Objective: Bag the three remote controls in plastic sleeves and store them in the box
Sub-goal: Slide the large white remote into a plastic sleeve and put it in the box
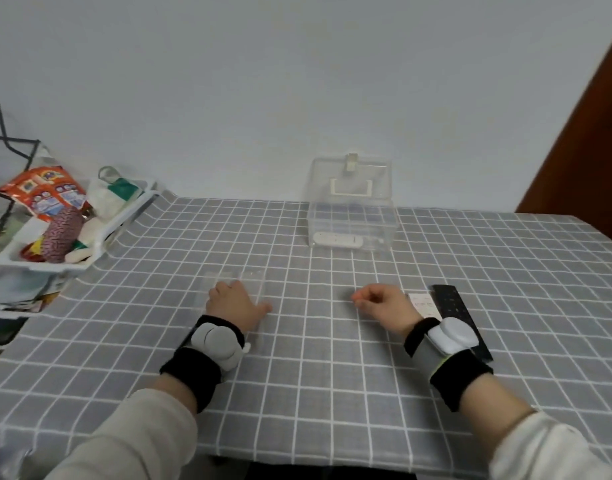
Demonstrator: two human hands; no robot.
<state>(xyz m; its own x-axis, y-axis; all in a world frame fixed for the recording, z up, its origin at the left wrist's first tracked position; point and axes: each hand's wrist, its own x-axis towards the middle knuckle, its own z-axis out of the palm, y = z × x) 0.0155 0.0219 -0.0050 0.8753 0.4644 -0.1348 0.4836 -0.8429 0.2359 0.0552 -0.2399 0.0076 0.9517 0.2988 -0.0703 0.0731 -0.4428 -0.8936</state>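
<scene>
From the head camera, the table [315,393] carries a clear box [384,230] at its far edge, a little right of centre, with its lid [351,178] standing up against the wall. One white remote [337,240] already lies inside along the front wall; whether it is in a sleeve is too small to tell. The other two are still bare near the right edge: a pale remote [424,304], and a black remote [453,306] touching it on its outer side, partly under the wrist band. The right hand [384,303] sits just beside the pale one, fingers loosely curled with thumb and forefinger close, holding nothing that shows. The left hand [233,303] rests palm down on the clear sleeves [252,277] left of centre, fingers bent; I cannot tell whether it pinches one or only presses on them. A tray [90,251] of odds and ends fills the far left corner. The step in hand looks like starting the second remote. To do it well, peel a single sleeve off the pile, since such thin plastic is likely to cling, and find its open end first. Hold that mouth open with the left hand, then slide the pale remote in narrow end first with the right. Keep the black remote from being nudged off the edge.
</scene>
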